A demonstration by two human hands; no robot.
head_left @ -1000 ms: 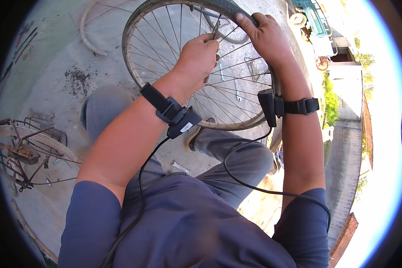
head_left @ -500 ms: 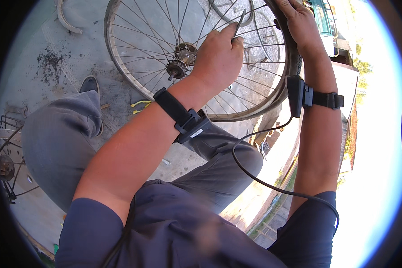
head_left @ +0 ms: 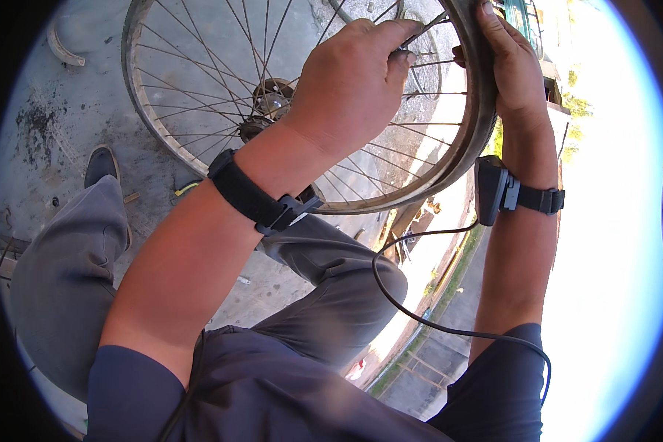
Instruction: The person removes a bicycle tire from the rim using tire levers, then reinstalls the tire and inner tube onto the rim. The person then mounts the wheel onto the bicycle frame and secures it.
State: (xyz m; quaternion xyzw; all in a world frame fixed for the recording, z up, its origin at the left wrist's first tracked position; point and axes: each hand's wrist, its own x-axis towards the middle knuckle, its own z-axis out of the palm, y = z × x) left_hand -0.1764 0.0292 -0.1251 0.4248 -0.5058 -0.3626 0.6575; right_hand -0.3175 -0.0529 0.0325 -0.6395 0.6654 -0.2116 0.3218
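A spoked bicycle wheel stands tilted in front of me, its metal rim (head_left: pixel 141 110) toward the left and its hub (head_left: pixel 272 97) partly behind my left wrist. My left hand (head_left: pixel 353 85) reaches across the spokes. Its thumb and forefinger pinch a thin dark tool (head_left: pixel 435 22), whose tip points at the right side of the rim; its exact kind does not show. On that side my right hand (head_left: pixel 519 70) grips the black tyre (head_left: pixel 481 92), thumb on the near face, other fingers mostly hidden behind it.
A yellow handle (head_left: pixel 187 188) lies on the concrete floor beyond my left forearm, near a small wooden stick (head_left: pixel 131 197). Further off at the upper left is a curved pale strip (head_left: pixel 65 48). A black cable (head_left: pixel 379 276) loops from my right wrist strap.
My left hand has moved the tool from between the spokes toward the rim on the right, and the tool now slants. The wheel sits further left in view. My right hand still grips the tyre.
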